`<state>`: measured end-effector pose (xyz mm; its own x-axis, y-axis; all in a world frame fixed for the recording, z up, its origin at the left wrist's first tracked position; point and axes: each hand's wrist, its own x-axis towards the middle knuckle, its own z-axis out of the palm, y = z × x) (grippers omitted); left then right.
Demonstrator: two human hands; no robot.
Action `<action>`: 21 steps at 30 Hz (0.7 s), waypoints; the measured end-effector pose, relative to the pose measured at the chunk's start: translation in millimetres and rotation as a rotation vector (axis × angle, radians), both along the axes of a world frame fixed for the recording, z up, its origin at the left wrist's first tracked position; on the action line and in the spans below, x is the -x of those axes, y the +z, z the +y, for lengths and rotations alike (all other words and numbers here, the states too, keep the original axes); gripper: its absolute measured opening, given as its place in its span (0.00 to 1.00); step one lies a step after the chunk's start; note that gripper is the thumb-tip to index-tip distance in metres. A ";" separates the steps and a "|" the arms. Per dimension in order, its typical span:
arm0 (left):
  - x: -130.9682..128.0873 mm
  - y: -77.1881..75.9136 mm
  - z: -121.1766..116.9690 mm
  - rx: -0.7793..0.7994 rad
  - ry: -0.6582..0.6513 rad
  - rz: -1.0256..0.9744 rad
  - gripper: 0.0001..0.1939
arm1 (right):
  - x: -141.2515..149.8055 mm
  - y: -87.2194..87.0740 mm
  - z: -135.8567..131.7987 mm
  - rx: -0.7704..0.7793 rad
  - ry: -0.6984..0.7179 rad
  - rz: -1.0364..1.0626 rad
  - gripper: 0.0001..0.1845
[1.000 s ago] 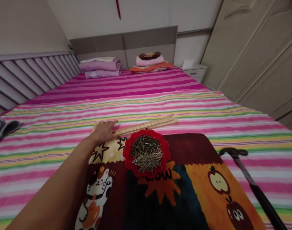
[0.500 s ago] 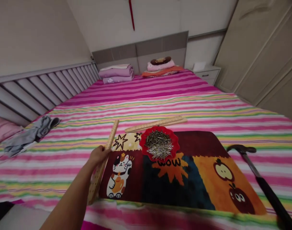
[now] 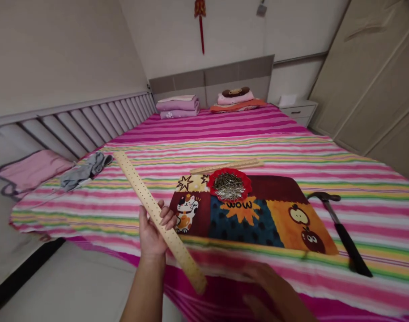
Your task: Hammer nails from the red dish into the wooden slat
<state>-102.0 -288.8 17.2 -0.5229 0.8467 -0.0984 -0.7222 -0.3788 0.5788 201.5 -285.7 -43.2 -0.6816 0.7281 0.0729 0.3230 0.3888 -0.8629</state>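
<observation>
My left hand point(image 3: 154, 232) is closed round a long wooden strip with a row of small holes point(image 3: 140, 193), holding it up in the air in front of the bed, slanted from upper left to lower right. My right hand point(image 3: 274, 293) is low at the bottom edge, blurred, near the strip's lower end; its fingers do not show clearly. On the bed lies a colourful cartoon mat point(image 3: 251, 214) with a red bowl of nails point(image 3: 229, 185) on it. A second wooden strip point(image 3: 226, 166) lies just behind the bowl.
A black-handled hammer point(image 3: 340, 230) lies on the striped bedspread point(image 3: 224, 138) right of the mat. Grey clothing point(image 3: 85, 166) and a pink cloth point(image 3: 30, 170) lie at the bed's left side. Folded bedding and pillows sit by the headboard. A wardrobe stands at right.
My left hand has lifted the wooden strip off the bed and brought it back toward me. The camera has pulled back from the bed, and my right hand has come into view.
</observation>
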 end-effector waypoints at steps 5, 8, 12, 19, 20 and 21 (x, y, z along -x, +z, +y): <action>-64.9 -18.9 -9.3 -0.066 0.037 -0.031 0.23 | 19.7 -9.5 -27.4 -0.083 0.136 0.092 0.37; -83.3 -27.6 -11.5 0.009 -0.002 0.006 0.22 | 13.9 -14.7 -34.1 -0.183 -0.018 0.205 0.25; -72.4 -48.5 -42.1 0.401 -0.024 0.335 0.24 | -16.5 -4.2 -20.6 0.210 -0.299 0.254 0.09; -18.2 -139.9 -140.0 1.089 0.180 0.491 0.09 | -73.8 -0.2 29.4 0.571 -0.330 0.239 0.09; -17.4 -150.9 -147.8 1.123 0.174 0.354 0.07 | -78.7 -1.6 36.6 0.593 -0.341 0.229 0.10; -18.9 -159.5 -152.8 1.132 0.135 0.221 0.05 | -83.0 -2.6 44.0 0.613 -0.351 0.215 0.10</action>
